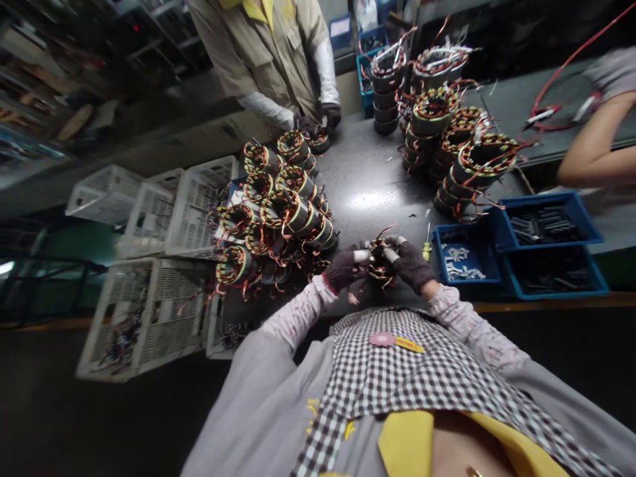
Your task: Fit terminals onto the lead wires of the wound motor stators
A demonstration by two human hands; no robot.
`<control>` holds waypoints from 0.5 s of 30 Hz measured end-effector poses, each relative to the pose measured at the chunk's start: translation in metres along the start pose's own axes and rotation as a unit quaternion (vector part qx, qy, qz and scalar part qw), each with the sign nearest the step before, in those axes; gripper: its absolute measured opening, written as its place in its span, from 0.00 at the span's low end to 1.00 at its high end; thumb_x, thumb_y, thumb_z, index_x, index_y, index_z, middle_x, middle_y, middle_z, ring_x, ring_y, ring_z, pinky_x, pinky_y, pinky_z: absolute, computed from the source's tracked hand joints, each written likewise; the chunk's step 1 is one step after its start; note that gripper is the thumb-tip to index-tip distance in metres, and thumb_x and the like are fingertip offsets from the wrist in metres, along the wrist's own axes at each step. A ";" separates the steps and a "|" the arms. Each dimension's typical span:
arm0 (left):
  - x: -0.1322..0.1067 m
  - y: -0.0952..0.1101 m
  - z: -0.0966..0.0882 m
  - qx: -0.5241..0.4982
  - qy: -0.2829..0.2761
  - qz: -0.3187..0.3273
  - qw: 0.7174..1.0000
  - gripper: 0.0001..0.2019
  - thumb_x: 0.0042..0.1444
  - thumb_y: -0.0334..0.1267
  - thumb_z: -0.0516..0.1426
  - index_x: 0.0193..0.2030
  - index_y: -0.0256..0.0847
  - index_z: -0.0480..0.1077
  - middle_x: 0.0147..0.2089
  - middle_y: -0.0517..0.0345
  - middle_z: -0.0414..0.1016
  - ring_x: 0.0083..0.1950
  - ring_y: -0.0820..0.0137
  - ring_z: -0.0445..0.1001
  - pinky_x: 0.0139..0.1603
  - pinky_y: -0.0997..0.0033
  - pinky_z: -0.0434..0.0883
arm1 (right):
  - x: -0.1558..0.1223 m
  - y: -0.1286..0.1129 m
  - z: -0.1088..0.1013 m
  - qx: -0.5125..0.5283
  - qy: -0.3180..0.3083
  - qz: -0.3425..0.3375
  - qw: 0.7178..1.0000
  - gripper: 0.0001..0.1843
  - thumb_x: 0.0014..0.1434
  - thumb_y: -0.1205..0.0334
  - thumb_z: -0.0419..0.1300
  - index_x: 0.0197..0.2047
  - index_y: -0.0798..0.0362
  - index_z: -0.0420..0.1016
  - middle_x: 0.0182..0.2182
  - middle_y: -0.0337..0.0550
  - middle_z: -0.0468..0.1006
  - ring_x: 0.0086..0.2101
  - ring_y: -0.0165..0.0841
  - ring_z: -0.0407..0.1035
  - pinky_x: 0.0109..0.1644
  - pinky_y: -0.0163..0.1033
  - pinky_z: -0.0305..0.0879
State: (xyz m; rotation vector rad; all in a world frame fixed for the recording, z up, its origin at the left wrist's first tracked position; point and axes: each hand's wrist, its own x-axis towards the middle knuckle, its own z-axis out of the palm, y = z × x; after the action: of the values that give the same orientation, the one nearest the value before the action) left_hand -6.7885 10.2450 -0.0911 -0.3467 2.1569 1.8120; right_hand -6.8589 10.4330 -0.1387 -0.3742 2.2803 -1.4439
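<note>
A small wound motor stator (381,270) with copper leads sits at the table's near edge, partly covered by my fingers. From its left side my left hand (346,268), in a dark glove with white-wrapped fingertips, grips the stator; it is slightly blurred. My right hand (410,262), gloved the same way, closes on the stator's right and upper side. A thin wire sticks up above it. Just right of my right hand lies a screwdriver (426,249) with a yellow handle.
Stacked stators (293,212) crowd the left, and taller stacks (477,165) stand at the right back. Blue bins (467,281) hold white and dark parts. White crates (163,318) line the left. A co-worker's gloved hands (318,120) handle a stator; another person's arm (601,142) is at right.
</note>
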 end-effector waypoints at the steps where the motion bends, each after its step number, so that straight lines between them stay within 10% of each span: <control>1: -0.002 0.001 -0.005 -0.067 0.010 -0.007 0.998 0.18 0.59 0.45 0.60 0.51 0.36 0.74 0.32 0.59 0.74 0.26 0.75 0.66 0.29 0.75 0.66 | -0.001 0.000 -0.002 0.053 -0.012 0.013 0.998 0.17 0.60 0.50 0.64 0.48 0.51 0.80 0.43 0.49 0.85 0.44 0.44 0.79 0.53 0.53 0.76; 7: 0.001 0.013 0.005 -0.254 -0.024 0.036 0.966 0.25 0.48 0.48 0.70 0.49 0.35 0.76 0.41 0.53 0.79 0.38 0.70 0.75 0.42 0.70 0.74 | -0.018 -0.035 -0.014 0.240 -0.087 -0.042 0.966 0.19 0.53 0.44 0.72 0.39 0.50 0.84 0.41 0.44 0.86 0.46 0.44 0.79 0.55 0.52 0.76; 15: 0.006 0.014 0.014 -0.121 -0.033 0.041 0.991 0.28 0.55 0.57 0.66 0.54 0.37 0.75 0.45 0.49 0.81 0.44 0.63 0.79 0.46 0.62 0.77 | -0.027 -0.024 -0.043 0.173 0.122 -0.009 0.977 0.21 0.53 0.45 0.71 0.43 0.50 0.80 0.38 0.45 0.84 0.35 0.38 0.78 0.45 0.48 0.77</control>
State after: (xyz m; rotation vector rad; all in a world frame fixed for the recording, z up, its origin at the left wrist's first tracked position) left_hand -6.7979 10.2616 -0.0833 -0.2509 1.9368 2.1069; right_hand -6.8556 10.4683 -0.0953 -0.1164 2.1447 -1.9482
